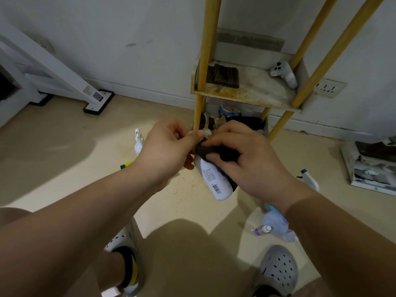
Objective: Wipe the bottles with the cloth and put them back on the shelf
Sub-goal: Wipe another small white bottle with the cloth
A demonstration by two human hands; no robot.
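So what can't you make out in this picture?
Head view:
Top of the white bottle: covered by the left hand and the dark cloth in the right hand.
Its label print: too small to read.
Lower shelf contents: dark, behind both hands.
Floor bottles: partly behind the right forearm.

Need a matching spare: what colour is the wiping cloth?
Black; the head view shows the cloth held on the white bottle by the right hand.
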